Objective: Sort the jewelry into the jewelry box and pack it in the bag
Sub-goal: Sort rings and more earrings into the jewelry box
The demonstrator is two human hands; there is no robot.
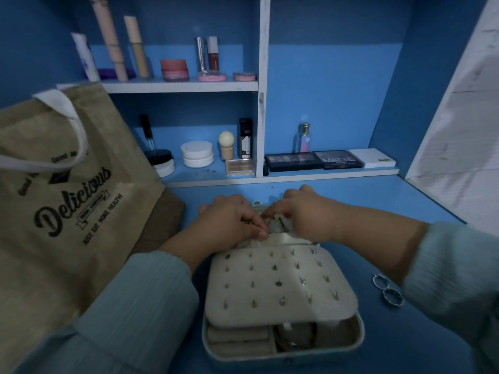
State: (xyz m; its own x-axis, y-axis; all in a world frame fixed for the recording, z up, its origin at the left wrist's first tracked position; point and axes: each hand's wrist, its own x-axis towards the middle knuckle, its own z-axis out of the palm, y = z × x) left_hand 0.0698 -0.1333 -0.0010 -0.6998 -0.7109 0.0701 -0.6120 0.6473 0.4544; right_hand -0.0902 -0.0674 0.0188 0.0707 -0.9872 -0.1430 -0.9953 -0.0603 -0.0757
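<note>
The cream jewelry box lies open on the blue table in front of me. Its earring panel, dotted with several studs, is tilted up over the lower compartments. Both hands meet at the box's far edge, over the lid's pocket. My left hand pinches something thin between thumb and forefinger. My right hand has its fingers curled down beside it, on what looks like a thin chain, mostly hidden. Two silver rings lie on the table to the right. The tan jute bag stands at the left.
Behind the hands, white shelves carry cosmetics: tubes, jars, a perfume bottle and eyeshadow palettes. A white panel walls off the right side. The blue table runs on to the right of the box.
</note>
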